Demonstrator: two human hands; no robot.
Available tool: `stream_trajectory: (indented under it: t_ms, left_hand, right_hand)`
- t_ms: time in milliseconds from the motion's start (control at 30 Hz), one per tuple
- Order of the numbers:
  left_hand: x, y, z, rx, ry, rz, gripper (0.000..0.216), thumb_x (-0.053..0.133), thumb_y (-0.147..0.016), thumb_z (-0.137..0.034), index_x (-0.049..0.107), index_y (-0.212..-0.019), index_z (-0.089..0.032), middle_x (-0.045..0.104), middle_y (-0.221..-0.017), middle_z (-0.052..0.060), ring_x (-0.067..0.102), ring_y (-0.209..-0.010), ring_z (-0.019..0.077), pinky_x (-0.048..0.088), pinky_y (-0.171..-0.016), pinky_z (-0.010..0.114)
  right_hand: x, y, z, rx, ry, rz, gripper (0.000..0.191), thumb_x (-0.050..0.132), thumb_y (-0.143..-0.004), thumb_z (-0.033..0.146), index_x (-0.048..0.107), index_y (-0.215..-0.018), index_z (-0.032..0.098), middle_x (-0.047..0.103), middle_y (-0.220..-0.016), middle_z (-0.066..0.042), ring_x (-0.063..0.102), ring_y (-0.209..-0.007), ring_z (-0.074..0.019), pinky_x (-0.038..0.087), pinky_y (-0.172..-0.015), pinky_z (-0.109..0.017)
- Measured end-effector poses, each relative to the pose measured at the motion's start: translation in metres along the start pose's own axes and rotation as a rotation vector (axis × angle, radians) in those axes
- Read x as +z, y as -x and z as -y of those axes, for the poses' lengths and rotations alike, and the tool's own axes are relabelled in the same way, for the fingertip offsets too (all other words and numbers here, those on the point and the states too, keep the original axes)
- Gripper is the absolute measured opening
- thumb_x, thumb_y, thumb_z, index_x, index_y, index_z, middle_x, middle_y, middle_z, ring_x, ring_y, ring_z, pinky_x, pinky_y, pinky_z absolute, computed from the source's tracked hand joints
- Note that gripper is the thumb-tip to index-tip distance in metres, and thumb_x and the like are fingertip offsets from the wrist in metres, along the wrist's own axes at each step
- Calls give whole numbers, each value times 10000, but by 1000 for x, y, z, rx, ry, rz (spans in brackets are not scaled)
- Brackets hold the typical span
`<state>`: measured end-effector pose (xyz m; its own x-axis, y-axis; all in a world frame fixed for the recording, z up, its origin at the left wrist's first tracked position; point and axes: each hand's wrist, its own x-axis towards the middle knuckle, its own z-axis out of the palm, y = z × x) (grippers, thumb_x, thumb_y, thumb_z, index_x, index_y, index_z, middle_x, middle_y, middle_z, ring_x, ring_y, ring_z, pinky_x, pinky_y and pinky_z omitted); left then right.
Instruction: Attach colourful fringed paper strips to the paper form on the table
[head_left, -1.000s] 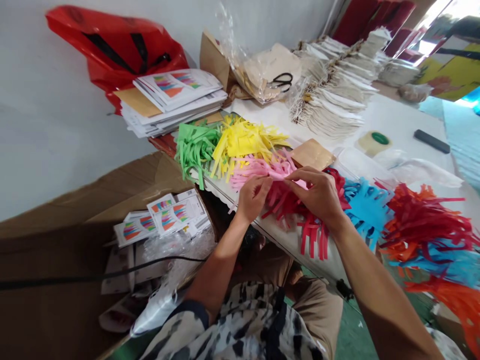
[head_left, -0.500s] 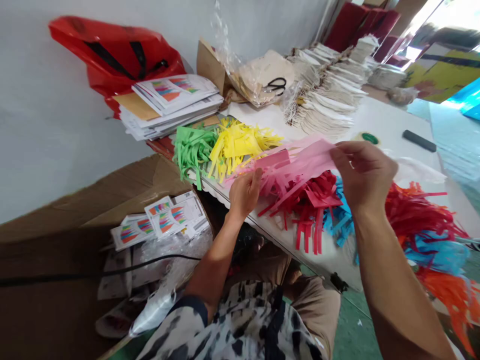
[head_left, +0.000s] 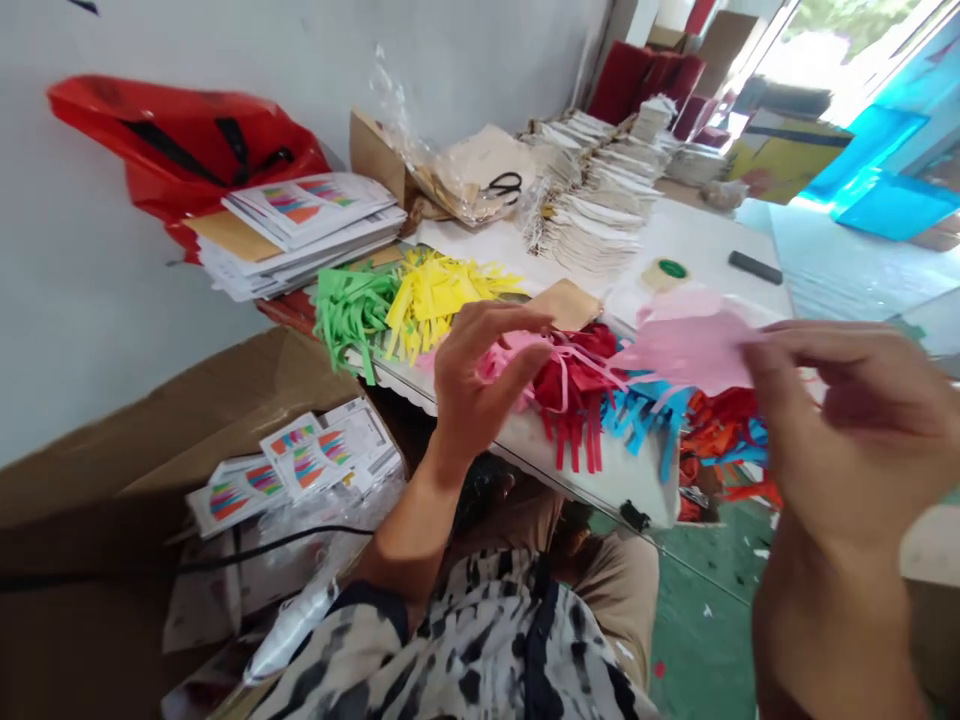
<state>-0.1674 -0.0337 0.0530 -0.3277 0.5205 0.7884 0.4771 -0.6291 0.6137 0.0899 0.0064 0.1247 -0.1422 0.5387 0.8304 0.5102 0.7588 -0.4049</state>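
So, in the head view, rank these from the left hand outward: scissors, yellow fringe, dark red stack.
1. Yellow fringe, just beyond the left hand.
2. Scissors, mid-table, farther back.
3. Dark red stack, at the far end.

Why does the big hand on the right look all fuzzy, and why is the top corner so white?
In the head view, the right hand and the pink paper it pinches are smeared, probably close to the camera and blurred by motion; the green strips are sharp. In the same view, the doorway is washed out by daylight glare.
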Motion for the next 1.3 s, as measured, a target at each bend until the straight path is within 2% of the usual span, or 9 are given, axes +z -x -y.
stream_trajectory:
  t_ms: [200,533,600,733,867,967,1067,1167,1300]
  left_hand:
    - [36,2,-55,131,64,195,350,849,-865,-456,687,-1077,-229,741,-1044,38,680,-1009,179,551,-884,346]
    - [49,19,-71,-5,281,490,154,805,-912,-290,678,-880,-210,719,-998,32,663,-1003,163,544,-938,344]
    - [42,16,-75,-102,414,636,145,781,-918,-266,654,-888,-203,703,-993,42,659,-995,170,544,-944,353]
    - [37,13,-76,-351,649,935,144,736,-922,-237,613,-862,-191,632,-859,18,602,-816,131,523,-799,288]
    - [45,18,-65,-655,862,1128,217,752,-916,-313,568,-912,-198,589,-738,-25,542,-623,81,451,-598,214]
    - [52,23,-51,-848,906,1133,299,764,-917,-393,562,-1042,-211,640,-739,-30,580,-559,77,447,-541,194]
    - [58,29,-31,-880,841,1135,473,800,-890,-391,565,-1265,-226,652,-730,-39,612,-547,91,455,-516,192]
    - [64,36,-6,-779,659,1104,637,831,-854,-365,550,-1405,-209,624,-706,-58,591,-556,93,435,-501,191]
    - [69,46,20,-535,116,945,514,786,-902,-347,629,-1371,-206,710,-866,0,653,-682,135,530,-632,262]
  right_hand:
    - [-20,26,31,-42,128,164,56,750,-943,220,758,-977,264,787,-946,11,735,-875,-180,555,-806,-343]
    - [-63,64,28,183,-70,380,119,753,-952,290,760,-1070,276,761,-928,4,685,-744,-133,542,-674,-269]
    - [-70,65,19,304,-195,489,271,694,-990,433,732,-1218,291,765,-1049,-26,715,-827,-159,562,-702,-281]
    - [-65,71,1,378,-376,609,578,548,-998,674,613,-1449,317,661,-1420,-78,628,-1295,-281,514,-1078,-423]
    - [-49,94,-10,590,-593,708,471,681,-938,628,702,-1237,265,719,-1156,-65,679,-1042,-244,564,-882,-356]
    - [-50,109,-21,789,-693,592,352,795,-880,520,655,-829,202,591,-771,3,543,-681,-132,443,-588,-241]
    - [-59,115,-35,870,-621,463,415,840,-829,514,596,-736,192,494,-681,38,434,-595,-101,346,-520,-223]
    - [-64,120,-54,922,-435,462,414,853,-796,530,612,-798,194,492,-690,54,414,-581,-98,329,-512,-228]
    - [-52,141,-86,872,-159,507,419,809,-794,560,615,-865,195,556,-765,33,474,-667,-124,391,-595,-253]
